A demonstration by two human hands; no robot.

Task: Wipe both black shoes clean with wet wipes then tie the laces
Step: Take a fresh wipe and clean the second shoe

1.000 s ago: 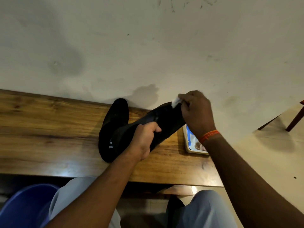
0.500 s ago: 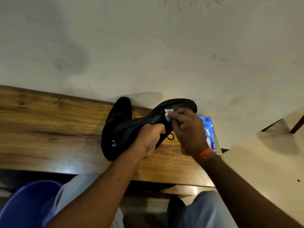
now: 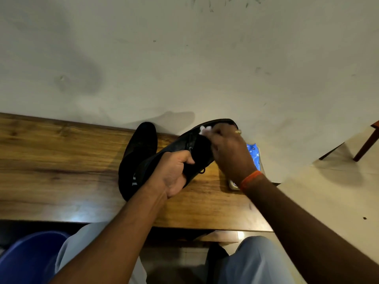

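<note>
Pale, scuffed wall (image 3: 184, 58) rises behind a wooden desk (image 3: 51, 165) that runs across the view, its near edge just above the person's lap. Over the desk's right half the left hand (image 3: 174, 175) grasps a black lace-up shoe (image 3: 184, 144) around its heel and opening, fingers curled over the collar, holding it lifted and tilted so the toe points up and to the right toward the wall. The right hand (image 3: 229, 152) is at the toe end of that shoe, fingertips pinching a small crumpled white wet wipe (image 3: 205, 129) against the upper; a ring shows on one finger and an orange band (image 3: 251, 179) circles the wrist. A loose lace loop (image 3: 202, 171) hangs from the shoe just below the left hand's fingers. The second black shoe (image 3: 139, 148) lies on the desk directly behind and left of the held one, its toe pointing at the wall and partly covered by the held shoe. A blue wet-wipes pack (image 3: 254, 154) rests at the desk's right end, mostly hidden by the right hand and wrist. Light grey trousers (image 3: 256, 261) cover both knees at the bottom, a blue rounded object (image 3: 26, 257) sits at lower left, and a wooden furniture leg (image 3: 367, 142) stands on the pale floor at far right.
</note>
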